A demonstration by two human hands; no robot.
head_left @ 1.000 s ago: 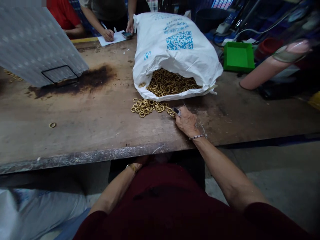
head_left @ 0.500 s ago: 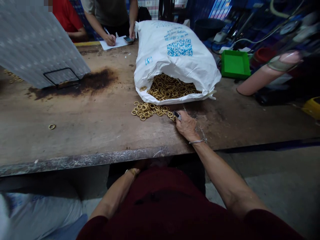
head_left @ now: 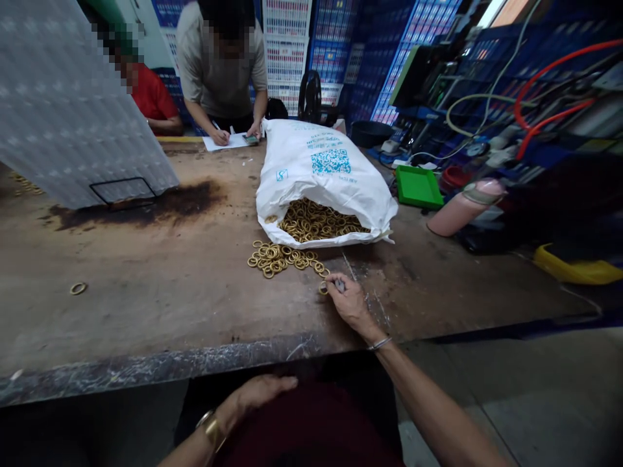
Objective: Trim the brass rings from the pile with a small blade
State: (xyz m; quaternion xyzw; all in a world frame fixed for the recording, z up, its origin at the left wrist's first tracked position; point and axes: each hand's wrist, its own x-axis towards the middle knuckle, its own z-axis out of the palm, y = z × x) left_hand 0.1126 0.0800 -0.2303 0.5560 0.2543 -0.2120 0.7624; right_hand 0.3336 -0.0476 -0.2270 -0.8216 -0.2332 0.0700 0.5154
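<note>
My right hand [head_left: 349, 303] is closed around a small grey tool [head_left: 339, 285], mostly hidden in the fist; its kind is unclear. At its fingertips lies a brass-coloured ring [head_left: 323, 288], and I cannot tell whether the fingers pinch it. Just beyond, a loose pile of rings [head_left: 272, 258] spreads before the mouth of a white woven sack [head_left: 302, 168]. More rings fill the sack's opening. My left hand [head_left: 260, 392] rests by my lap below the table edge, fingers stretched out and holding nothing.
A single ring [head_left: 78, 288] lies at left on the worn wooden table [head_left: 170, 311]. A tall grey ridged panel [head_left: 73, 97] stands in a black wire holder. Right are a green tray [head_left: 419, 187] and a pink bottle [head_left: 464, 207]. Across the table, a person writes on paper [head_left: 233, 141].
The view has tilted up, showing more background. My right hand has drawn back a little from the pile, with a ring at its fingertips. My left hand has come further into view.
</note>
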